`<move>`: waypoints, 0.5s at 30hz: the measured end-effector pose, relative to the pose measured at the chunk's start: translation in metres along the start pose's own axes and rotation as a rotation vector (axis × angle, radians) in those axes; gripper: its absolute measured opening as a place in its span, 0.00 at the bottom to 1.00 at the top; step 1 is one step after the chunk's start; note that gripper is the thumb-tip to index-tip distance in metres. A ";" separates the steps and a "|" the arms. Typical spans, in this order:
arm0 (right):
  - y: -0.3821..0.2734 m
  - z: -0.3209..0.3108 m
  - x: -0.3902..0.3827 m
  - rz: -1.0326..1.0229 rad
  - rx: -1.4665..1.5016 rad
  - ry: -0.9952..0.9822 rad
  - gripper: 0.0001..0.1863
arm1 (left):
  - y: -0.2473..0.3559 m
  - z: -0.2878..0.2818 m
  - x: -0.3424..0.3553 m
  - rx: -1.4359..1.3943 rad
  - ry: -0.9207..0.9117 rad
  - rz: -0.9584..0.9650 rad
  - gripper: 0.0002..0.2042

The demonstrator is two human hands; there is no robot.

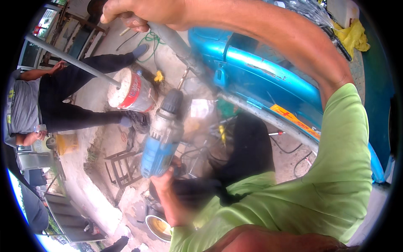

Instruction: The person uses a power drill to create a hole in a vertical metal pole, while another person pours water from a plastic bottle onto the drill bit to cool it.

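My left hand [163,178] is closed round the handle of a blue and grey power drill [161,140]. From its black chuck a long drill bit [183,78] points up toward a grey metal pipe [168,38]; whether the tip touches the pipe I cannot tell. At the top, my right hand [136,17] grips the pipe near its end, that arm stretched across the view. The pipe runs down to the right, along a glossy blue metal vehicle body [268,80].
Another person [31,98] sits at the left, legs on both sides of a whitish bucket [134,90] with a rod standing in it. A small metal frame [124,168], a round basin [158,227] and a green cord [153,40] lie around on the floor.
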State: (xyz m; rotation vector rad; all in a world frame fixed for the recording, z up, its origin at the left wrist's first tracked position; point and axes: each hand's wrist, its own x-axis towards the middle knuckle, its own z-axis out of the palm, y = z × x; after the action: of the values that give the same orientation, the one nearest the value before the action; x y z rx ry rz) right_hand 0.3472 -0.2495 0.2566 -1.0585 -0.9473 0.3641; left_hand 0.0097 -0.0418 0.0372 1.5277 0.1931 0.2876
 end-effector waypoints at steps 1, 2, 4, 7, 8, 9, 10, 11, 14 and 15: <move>0.002 -0.001 0.001 -0.007 0.026 -0.023 0.13 | -0.001 0.000 0.003 -0.008 -0.014 0.008 0.18; 0.004 -0.002 0.001 -0.019 0.059 -0.048 0.13 | -0.003 -0.004 0.002 0.014 -0.024 0.004 0.18; 0.009 -0.005 0.005 -0.042 0.108 -0.097 0.12 | -0.010 -0.018 -0.002 0.058 -0.046 -0.003 0.17; 0.014 -0.008 0.009 -0.059 0.130 -0.140 0.12 | -0.013 -0.023 0.002 0.274 -0.098 0.077 0.16; 0.015 -0.008 0.010 -0.050 0.131 -0.133 0.12 | -0.013 -0.022 -0.001 0.241 -0.026 0.043 0.15; 0.016 -0.009 0.008 -0.041 0.132 -0.126 0.12 | -0.012 -0.022 -0.002 0.239 -0.035 0.023 0.14; 0.011 -0.005 0.005 -0.007 0.079 -0.074 0.11 | -0.004 -0.017 -0.002 0.239 -0.042 0.001 0.14; 0.008 -0.005 0.003 -0.019 0.054 -0.058 0.12 | 0.002 -0.012 -0.001 0.235 -0.053 -0.016 0.14; 0.008 -0.006 0.001 -0.021 -0.004 -0.015 0.12 | -0.012 -0.009 0.005 0.150 -0.102 -0.017 0.12; 0.009 -0.004 0.001 -0.020 -0.016 -0.008 0.12 | -0.016 -0.008 0.006 0.102 -0.118 -0.006 0.11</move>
State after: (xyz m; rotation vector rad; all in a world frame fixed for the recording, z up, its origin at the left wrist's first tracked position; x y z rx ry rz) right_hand 0.3525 -0.2465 0.2486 -1.0617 -0.9688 0.3451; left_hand 0.0139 -0.0324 0.0213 1.6400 0.1200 0.1843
